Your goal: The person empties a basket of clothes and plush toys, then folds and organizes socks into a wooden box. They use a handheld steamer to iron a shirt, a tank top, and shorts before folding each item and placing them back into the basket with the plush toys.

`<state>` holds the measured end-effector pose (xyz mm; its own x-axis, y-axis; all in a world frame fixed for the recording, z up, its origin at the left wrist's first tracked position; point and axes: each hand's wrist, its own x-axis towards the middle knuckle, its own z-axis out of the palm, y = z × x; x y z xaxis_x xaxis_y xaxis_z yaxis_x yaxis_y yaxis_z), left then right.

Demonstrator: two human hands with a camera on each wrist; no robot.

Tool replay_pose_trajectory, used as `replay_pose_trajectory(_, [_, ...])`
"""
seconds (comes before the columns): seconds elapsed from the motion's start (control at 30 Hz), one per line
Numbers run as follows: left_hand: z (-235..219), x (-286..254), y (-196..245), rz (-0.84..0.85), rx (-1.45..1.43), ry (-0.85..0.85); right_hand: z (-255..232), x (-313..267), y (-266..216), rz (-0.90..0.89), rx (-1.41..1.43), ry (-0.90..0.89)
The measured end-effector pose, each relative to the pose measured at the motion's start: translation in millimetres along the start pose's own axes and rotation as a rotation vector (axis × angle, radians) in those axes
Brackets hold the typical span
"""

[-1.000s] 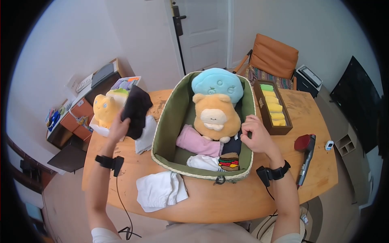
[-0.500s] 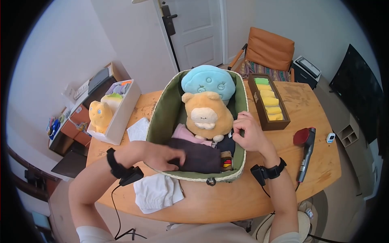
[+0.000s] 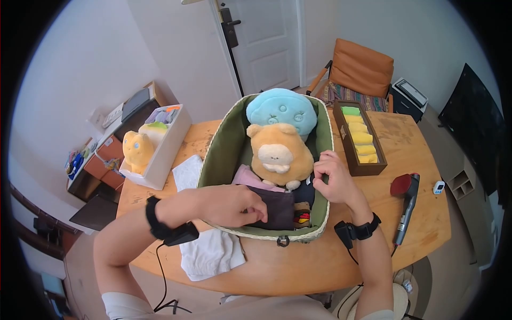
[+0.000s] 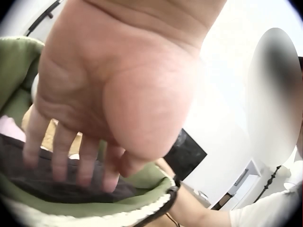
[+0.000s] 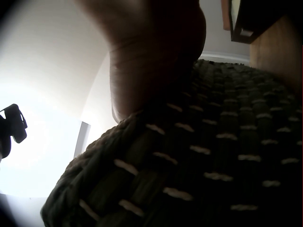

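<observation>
Fingers extended, my left hand (image 3: 234, 207) lies over a folded dark garment (image 3: 280, 205) at the near end of the green-lined woven basket (image 3: 256, 236). In the left wrist view its fingertips meet the dark cloth (image 4: 42, 172). My right hand (image 3: 336, 178) grips the basket's right rim; the right wrist view shows it above the woven wall (image 5: 213, 156). Behind the dark garment are a pink cloth (image 3: 250, 177), a tan plush bear (image 3: 285, 154) and a light blue plush (image 3: 280, 109). A burger-patterned cloth (image 3: 302, 214) sits to its right.
White cloths (image 3: 210, 253) lie left of the basket, near a white box (image 3: 168, 157) holding a yellow plush (image 3: 136, 152). On the right are a brown box (image 3: 368, 169) of rolled yellow and green cloths, a grey handheld appliance with a red head (image 3: 408, 205) and a small white device (image 3: 438, 187).
My left hand has carried the dark garment from the left into the basket's near end, let go, and slid rightward over it. My right hand has stayed at the rim.
</observation>
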<state>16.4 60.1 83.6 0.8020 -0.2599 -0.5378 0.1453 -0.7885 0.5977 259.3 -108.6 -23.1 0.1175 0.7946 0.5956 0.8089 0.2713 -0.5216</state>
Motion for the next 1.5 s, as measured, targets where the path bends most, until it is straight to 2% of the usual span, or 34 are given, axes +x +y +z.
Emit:
replay_pose_trajectory(0.07, [4, -38, 28, -0.010, 0.134, 0.172, -1, 1, -2, 0.004, 0.017, -0.002])
replay_pose_trajectory(0.13, [19, -74, 35, -0.062, 0.149, 0.042, -1, 0, -2, 0.014, 0.035, -0.012])
replay_pose_trajectory(0.17, [27, -83, 29, -0.065, 0.145, 0.040, -2, 0, -2, 0.010, 0.023, -0.020])
replay_pose_trajectory(0.23, [46, -99, 17, -0.425, 0.033, -0.193, 0, 1, -2, 0.005, 0.012, -0.026])
replay_pose_trajectory(0.27, [67, -105, -1, -0.426, 0.033, -0.193, 0, 1, -2, -0.001, 0.013, -0.009])
replay_pose_trajectory(0.33, [118, -104, -55, -0.544, 0.355, 0.373, 0, 2, -3, -0.006, 0.012, 0.008])
replay_pose_trajectory(0.47, [167, -92, -103, -0.513, 0.474, 0.441, 2, 3, -5, 0.004, 0.017, -0.013])
replay_pose_trajectory(0.53, [180, -89, -111, -0.378, 0.456, 0.580, 0, 2, -5, 0.011, 0.015, -0.007])
replay_pose_trajectory(0.57, [184, -90, -120, -0.376, 0.451, 0.580, -1, 3, -6, 0.013, 0.016, -0.017])
replay_pose_trajectory(0.63, [186, -97, -130, -0.133, 0.192, 0.453, -1, 3, -6, 0.009, 0.018, -0.028])
replay_pose_trajectory(0.67, [187, -98, -129, -0.135, 0.193, 0.455, 0, 3, -6, 0.006, 0.013, -0.019])
replay_pose_trajectory(0.8, [185, -92, -107, -0.175, 0.117, 0.428, 1, 3, -6, 0.010, 0.026, 0.017])
replay_pose_trajectory(0.9, [180, -91, -101, -0.283, 0.130, 0.435, 0, 3, -7, 0.009, 0.025, -0.002])
replay_pose_trajectory(1.0, [165, -98, -94, -0.241, 0.001, 0.393, -1, 3, -8, 0.032, 0.045, -0.012])
replay_pose_trajectory(1.07, [155, -104, -88, -0.137, -0.218, 0.305, 0, 3, -8, 0.036, 0.053, -0.019])
replay_pose_trajectory(1.27, [119, -113, -58, -0.047, -0.378, 0.158, -4, 4, -10, 0.046, -0.007, -0.071])
replay_pose_trajectory(1.3, [109, -116, -50, -0.041, -0.371, 0.163, -5, 7, -16, 0.055, -0.033, -0.069])
replay_pose_trajectory(1.37, [86, -120, -34, 0.074, -0.377, 0.229, -6, 17, -33, 0.052, -0.073, -0.059])
replay_pose_trajectory(1.4, [72, -119, -29, 0.082, -0.367, 0.237, -4, 21, -47, 0.039, 0.027, -0.077])
replay_pose_trajectory(1.43, [58, -117, -24, 0.171, -0.334, 0.307, -3, 26, -60, 0.028, 0.128, -0.096])
replay_pose_trajectory(1.47, [45, -116, -19, 0.262, -0.302, 0.373, -3, 31, -73, 0.048, 0.255, -0.216])
replay_pose_trajectory(1.5, [32, -114, -10, 0.208, -0.281, 0.412, 1, 34, -83, 0.147, 0.505, -0.277])
